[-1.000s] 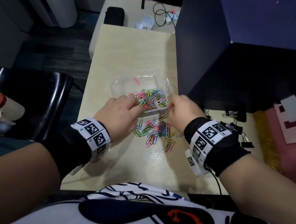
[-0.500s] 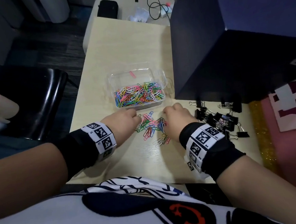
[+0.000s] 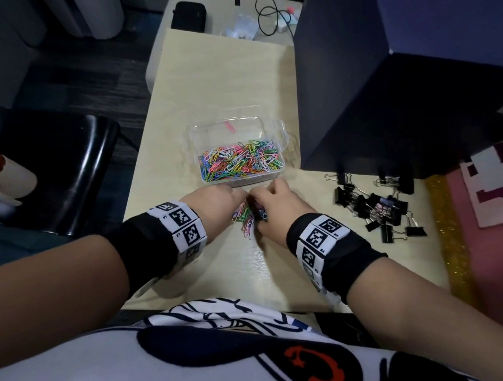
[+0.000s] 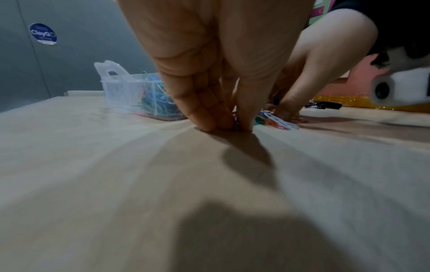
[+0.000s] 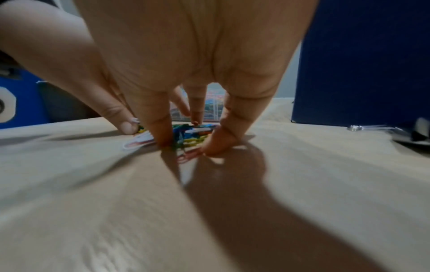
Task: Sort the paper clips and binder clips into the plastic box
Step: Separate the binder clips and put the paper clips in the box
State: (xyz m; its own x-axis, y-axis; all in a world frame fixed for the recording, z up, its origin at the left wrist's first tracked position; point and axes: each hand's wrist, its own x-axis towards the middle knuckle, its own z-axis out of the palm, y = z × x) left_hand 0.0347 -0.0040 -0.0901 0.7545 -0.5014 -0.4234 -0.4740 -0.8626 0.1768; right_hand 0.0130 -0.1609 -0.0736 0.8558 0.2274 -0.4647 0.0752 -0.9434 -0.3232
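Head view showed the left hand (image 3: 217, 201) and right hand (image 3: 272, 210) drawn together on the counter (image 3: 210, 79), cupping a small loose heap of coloured paper clips (image 3: 245, 219) just in front of the clear plastic box (image 3: 271, 123); the box already held a dense layer of paper clips, too many to count. To the right lay a tangle of black binder clips (image 3: 376, 205), roughly a dozen, none yet in the box. The step in hand appeared to be gathering the last loose paper clips; the next move would call for pinching the heap firmly and lifting it over the near wall, with the binder clips to follow. Left wrist view showed the left hand's fingertips (image 4: 209, 123) pressed together on the counter against the clips, its grip nearly closed, though how many clips it held could not be told. Right wrist view showed the right hand's fingers (image 5: 163, 132) spread and bent down over the heap, thumb and fingers closing around it but not yet lifting.
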